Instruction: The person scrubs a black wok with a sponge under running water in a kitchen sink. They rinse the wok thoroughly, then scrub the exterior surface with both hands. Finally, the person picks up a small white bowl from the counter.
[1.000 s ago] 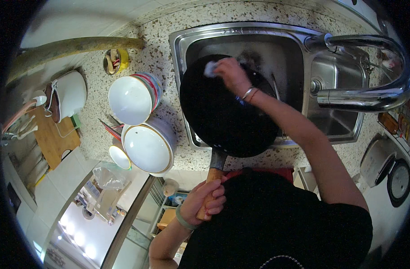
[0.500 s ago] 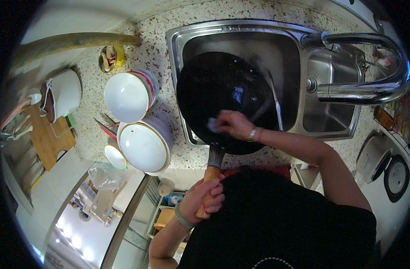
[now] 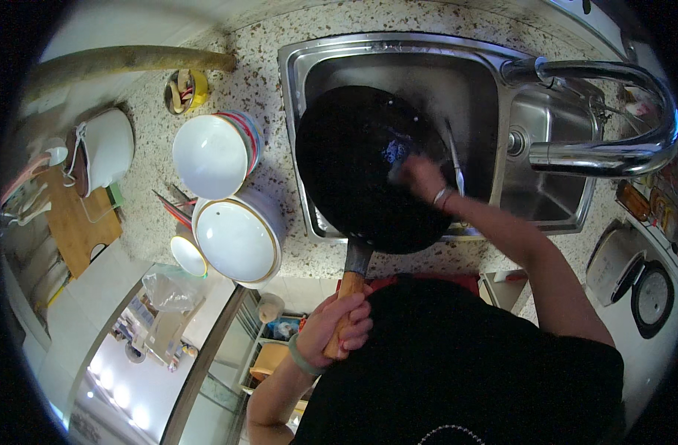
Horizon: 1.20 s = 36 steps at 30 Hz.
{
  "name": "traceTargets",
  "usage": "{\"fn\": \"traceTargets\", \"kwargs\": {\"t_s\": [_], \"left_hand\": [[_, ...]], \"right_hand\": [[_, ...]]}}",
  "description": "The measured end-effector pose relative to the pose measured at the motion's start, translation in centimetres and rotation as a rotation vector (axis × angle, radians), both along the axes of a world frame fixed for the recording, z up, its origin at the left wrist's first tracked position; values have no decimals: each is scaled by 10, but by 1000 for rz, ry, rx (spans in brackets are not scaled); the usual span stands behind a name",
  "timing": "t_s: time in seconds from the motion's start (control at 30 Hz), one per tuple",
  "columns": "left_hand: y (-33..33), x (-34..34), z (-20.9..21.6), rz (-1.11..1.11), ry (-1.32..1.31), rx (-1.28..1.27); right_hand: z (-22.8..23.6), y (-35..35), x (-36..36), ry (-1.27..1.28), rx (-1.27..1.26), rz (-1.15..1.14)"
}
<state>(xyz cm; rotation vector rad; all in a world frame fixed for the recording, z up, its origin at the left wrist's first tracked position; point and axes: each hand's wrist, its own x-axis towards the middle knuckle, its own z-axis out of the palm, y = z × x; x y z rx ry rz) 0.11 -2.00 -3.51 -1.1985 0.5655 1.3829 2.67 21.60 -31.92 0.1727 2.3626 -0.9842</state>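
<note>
From where I stand, the left hand point(image 3: 335, 326) is clamped on the wooden handle point(image 3: 353, 285), fingers wrapped around it. The black wok point(image 3: 342, 159) extends forward of those fingers, over the sink point(image 3: 288, 96). The right hand point(image 3: 423, 182) is inside the wok, its fingers together on a pale pad point(image 3: 396, 175); blur hides whether this is sponge or cloth.

Change: compared with half a second ago, the right fingers are farther from the handle, nearer the wok's right side. The left grip is unchanged. Implication: wiping appears to reach another area while the wok is steadied. A metal utensil point(image 3: 454, 159) lies right of the right fingers.
</note>
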Motion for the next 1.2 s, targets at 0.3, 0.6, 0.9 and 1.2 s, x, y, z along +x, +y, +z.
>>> {"fn": "traceTargets", "kwargs": {"t_s": [0.3,0.6,0.9,1.2], "left_hand": [[-6,0,-1,54,-28,85],[0,-2,-1,-6,5,23],[-2,7,1,-7,26,11],[-8,11,0,-4,30,35]], "right_hand": [[8,-87,-141,898,-403,-518],[-53,28,-29,216,490,50],[68,-93,-18,224,-678,-401],[-57,43,-102,560,336,136]]}}
